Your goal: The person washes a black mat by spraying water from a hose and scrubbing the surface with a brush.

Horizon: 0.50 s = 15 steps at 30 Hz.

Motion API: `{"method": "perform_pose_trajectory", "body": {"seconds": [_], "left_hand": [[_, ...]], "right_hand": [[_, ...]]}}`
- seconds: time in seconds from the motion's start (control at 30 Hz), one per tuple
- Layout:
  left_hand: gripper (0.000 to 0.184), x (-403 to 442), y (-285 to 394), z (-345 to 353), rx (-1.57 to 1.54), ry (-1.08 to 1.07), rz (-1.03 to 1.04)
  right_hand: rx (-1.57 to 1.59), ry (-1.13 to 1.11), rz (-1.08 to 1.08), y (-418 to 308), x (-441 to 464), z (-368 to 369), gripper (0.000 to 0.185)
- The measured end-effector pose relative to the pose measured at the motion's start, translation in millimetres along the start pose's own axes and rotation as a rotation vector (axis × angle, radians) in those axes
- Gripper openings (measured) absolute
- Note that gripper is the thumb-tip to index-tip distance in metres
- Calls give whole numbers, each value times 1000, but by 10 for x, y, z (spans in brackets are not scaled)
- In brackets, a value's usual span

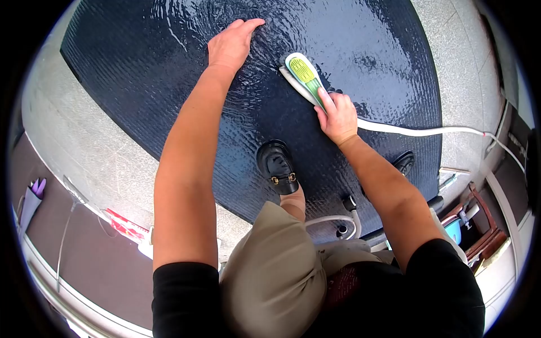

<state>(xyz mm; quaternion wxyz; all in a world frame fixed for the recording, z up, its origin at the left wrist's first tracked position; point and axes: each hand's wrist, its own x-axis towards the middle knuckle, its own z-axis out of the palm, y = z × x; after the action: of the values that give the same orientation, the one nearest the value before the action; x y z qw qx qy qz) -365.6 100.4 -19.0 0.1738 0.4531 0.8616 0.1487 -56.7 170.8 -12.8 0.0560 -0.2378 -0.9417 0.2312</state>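
My right hand [340,117] is wrapped round the handle of a green and white scrub brush [302,70], its thumb lying along the top. A whitish length under the brush looks like the end of the white hose [406,129], which runs off to the right from my hand. The brush is over a wet black ribbed mat [118,84]; its bristles are hidden. Farther forward and to the left, my left hand [230,44] is empty, with its back up and a finger stretched to the right. Whether it touches the mat I cannot tell. Rippled water covers the mat's surface around both hands.
A black loafer [276,163] stands on the mat, and another shoe [404,162] is at the right. A pale looped tube [332,218] with black ends is near my legs. Speckled paving [96,127] borders the mat. A wooden frame [479,225] lies at the right.
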Motion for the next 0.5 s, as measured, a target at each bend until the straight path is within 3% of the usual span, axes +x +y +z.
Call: {"method": "perform_pose_trajectory", "body": {"seconds": [0.5], "left_hand": [[30,-8,20,73,39,34,1]], "right_hand": [[-14,21,-22,6,2,15,56]]}}
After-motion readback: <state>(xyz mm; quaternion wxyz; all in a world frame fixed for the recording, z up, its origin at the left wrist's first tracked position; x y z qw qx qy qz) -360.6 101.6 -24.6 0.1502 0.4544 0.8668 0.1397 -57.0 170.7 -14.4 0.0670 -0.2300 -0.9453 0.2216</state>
